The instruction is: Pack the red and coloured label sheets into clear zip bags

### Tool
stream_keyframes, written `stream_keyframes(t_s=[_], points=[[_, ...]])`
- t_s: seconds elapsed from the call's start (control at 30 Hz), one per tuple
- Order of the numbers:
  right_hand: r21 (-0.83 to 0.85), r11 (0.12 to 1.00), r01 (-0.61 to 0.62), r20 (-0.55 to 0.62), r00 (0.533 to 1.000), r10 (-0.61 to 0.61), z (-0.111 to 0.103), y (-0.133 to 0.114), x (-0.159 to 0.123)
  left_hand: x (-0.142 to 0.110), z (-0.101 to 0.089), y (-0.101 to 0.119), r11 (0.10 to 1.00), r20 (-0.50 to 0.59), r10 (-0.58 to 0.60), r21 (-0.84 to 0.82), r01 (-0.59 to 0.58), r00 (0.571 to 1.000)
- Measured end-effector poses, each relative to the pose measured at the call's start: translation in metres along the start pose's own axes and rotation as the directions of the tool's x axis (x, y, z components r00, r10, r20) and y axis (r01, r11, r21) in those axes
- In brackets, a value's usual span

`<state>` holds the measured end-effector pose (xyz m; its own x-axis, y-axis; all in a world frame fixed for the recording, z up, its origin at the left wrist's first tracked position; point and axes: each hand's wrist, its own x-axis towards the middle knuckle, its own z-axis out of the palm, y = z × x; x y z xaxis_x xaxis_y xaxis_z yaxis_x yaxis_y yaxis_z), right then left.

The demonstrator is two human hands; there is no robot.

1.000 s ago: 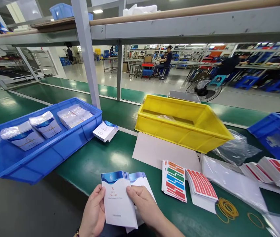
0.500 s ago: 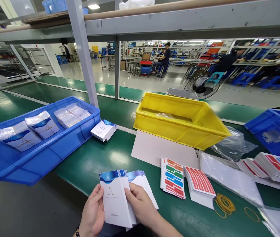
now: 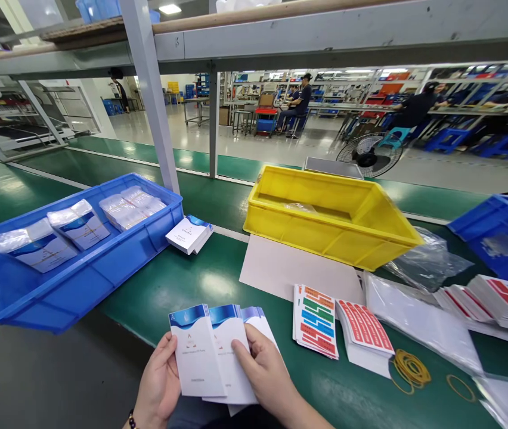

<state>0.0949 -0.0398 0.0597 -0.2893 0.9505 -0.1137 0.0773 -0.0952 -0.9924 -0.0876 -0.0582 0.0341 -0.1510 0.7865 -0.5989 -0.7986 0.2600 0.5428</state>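
White booklets with blue wavy tops are fanned out between my two hands above the near edge of the green bench. My left hand [image 3: 159,376] pinches the left booklets [image 3: 198,360] by their side edge. Thumb on top, my right hand [image 3: 265,366] grips the middle booklets [image 3: 231,351]. Behind that hand, more booklets [image 3: 258,320] show, partly covered by it. To the right lie a stack of multicoloured label sheets [image 3: 315,322] and a stack of red-striped sheets [image 3: 365,333].
A blue bin [image 3: 102,262] holds banded booklets in plastic sleeves; a small booklet stack [image 3: 190,234] sits beside it. Behind are a yellow bin [image 3: 321,235] and pale cardboard [image 3: 299,271]. Rubber bands [image 3: 410,369], clear bags [image 3: 424,325] and another blue bin [image 3: 499,238] are at right.
My left hand has moved slightly left with some booklets, so the pile has split and fanned wider. The middle booklets now show their fronts in my right hand.
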Motion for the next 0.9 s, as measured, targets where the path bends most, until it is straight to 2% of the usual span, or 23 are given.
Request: stream_keyframes(t_s=[0.07, 0.1, 0.17, 0.2, 0.23, 0.27, 0.33, 0.4, 0.43, 0.47, 0.57, 0.77, 0.9], points=[[-0.014, 1.0, -0.023, -0.036, 0.999, 0.022, -0.011, 0.005, 0.0, -0.001, -0.002, 0.002, 1.0, 0.01, 0.005, -0.005, -0.005, 1.0], [-0.058, 0.998, -0.027, -0.099, 0.995, 0.021, -0.017, 0.008, 0.001, -0.001, -0.002, 0.002, 1.0, 0.022, 0.004, -0.006, -0.004, 1.0], [-0.19, 0.982, -0.022, -0.266, 0.964, -0.03, -0.026, 0.013, 0.002, -0.002, -0.002, 0.001, 1.0, 0.051, -0.006, -0.009, 0.006, 0.999], [-0.246, 0.969, -0.014, -0.321, 0.945, -0.067, -0.029, 0.013, 0.003, -0.002, -0.002, 0.0, 1.0, 0.07, -0.014, -0.009, 0.014, 0.997], [-0.274, 0.962, -0.001, -0.326, 0.941, -0.091, -0.029, 0.013, 0.003, -0.003, -0.001, -0.001, 1.0, 0.088, -0.022, -0.01, 0.023, 0.996], [-0.269, 0.963, 0.014, -0.273, 0.958, -0.09, -0.028, 0.011, 0.002, -0.003, -0.001, -0.003, 0.999, 0.105, -0.031, -0.012, 0.032, 0.994], [-0.173, 0.985, 0.019, -0.041, 0.999, -0.026, -0.019, 0.005, 0.0, -0.004, 0.001, -0.006, 0.999, 0.13, -0.046, -0.011, 0.048, 0.99], [-0.064, 0.997, -0.031, 0.182, 0.982, 0.043, -0.007, -0.001, -0.001, -0.005, 0.004, -0.009, 0.999, 0.136, -0.05, -0.001, 0.051, 0.989], [-0.029, 0.998, -0.059, 0.241, 0.968, 0.064, -0.001, -0.002, -0.002, -0.006, 0.005, -0.01, 0.999, 0.132, -0.048, 0.007, 0.048, 0.99], [-0.007, 0.997, -0.079, 0.261, 0.962, 0.078, 0.004, -0.002, -0.002, -0.007, 0.006, -0.011, 0.999, 0.126, -0.046, 0.015, 0.044, 0.991], [-0.005, 0.995, -0.097, 0.222, 0.97, 0.096, 0.012, 0.003, 0.0, -0.01, 0.009, -0.011, 0.999, 0.102, -0.033, 0.032, 0.03, 0.994], [-0.074, 0.991, -0.109, 0.167, 0.979, 0.12, 0.011, 0.006, 0.003, -0.01, 0.008, -0.013, 0.997, 0.072, 0.0, 0.073, -0.005, 0.997], [-0.067, 0.996, -0.058, 0.083, 0.995, 0.063, 0.004, -0.007, -0.001, -0.009, 0.008, -0.012, 0.99, 0.153, 0.022, 0.136, -0.043, 0.988]])
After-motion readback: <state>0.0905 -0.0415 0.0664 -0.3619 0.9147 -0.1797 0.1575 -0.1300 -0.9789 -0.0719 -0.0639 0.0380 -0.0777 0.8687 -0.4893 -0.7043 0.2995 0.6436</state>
